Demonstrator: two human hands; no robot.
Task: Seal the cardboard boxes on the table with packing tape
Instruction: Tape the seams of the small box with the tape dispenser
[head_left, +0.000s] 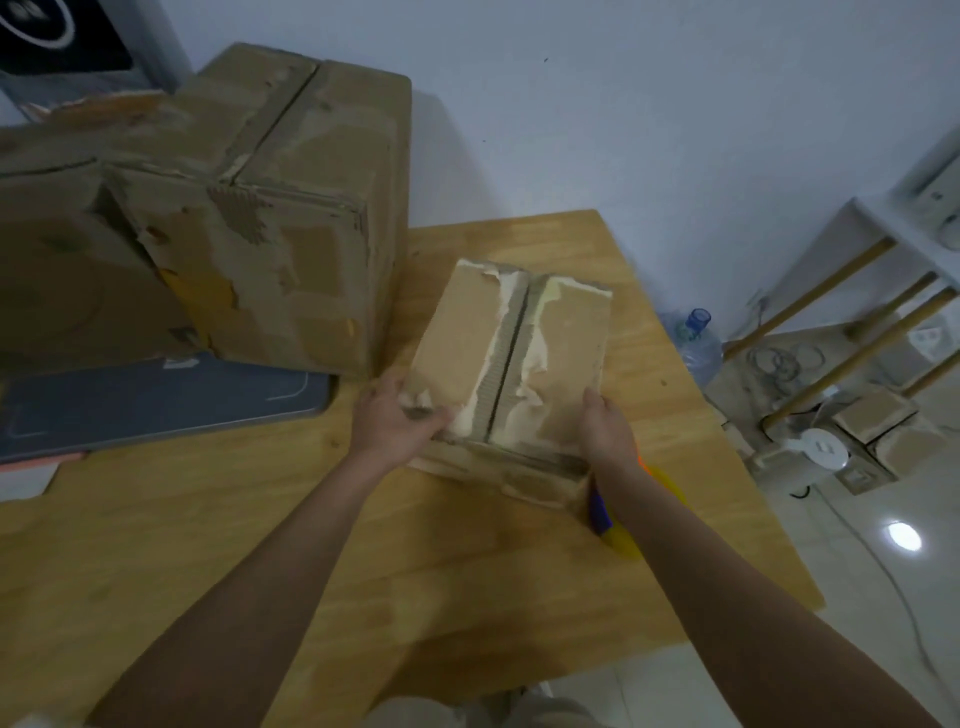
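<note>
A small worn cardboard box (514, 353) stands on the wooden table (363, 545), its two top flaps closed with a dark seam down the middle and torn paper along it. My left hand (400, 415) grips its near left corner. My right hand (605, 421) holds its near right edge. Partly hidden under my right forearm lies a yellow and blue tape dispenser (618, 525). A large battered cardboard box (291, 208) stands at the back left, flaps closed, and a further box (57, 249) sits to its left.
A grey tray (156, 400) lies under the big boxes at the left. Beyond the table's right edge, on the floor, are a water bottle (696, 338), a white shelf with wooden legs (857, 291), small cardboard boxes (878, 415) and cables.
</note>
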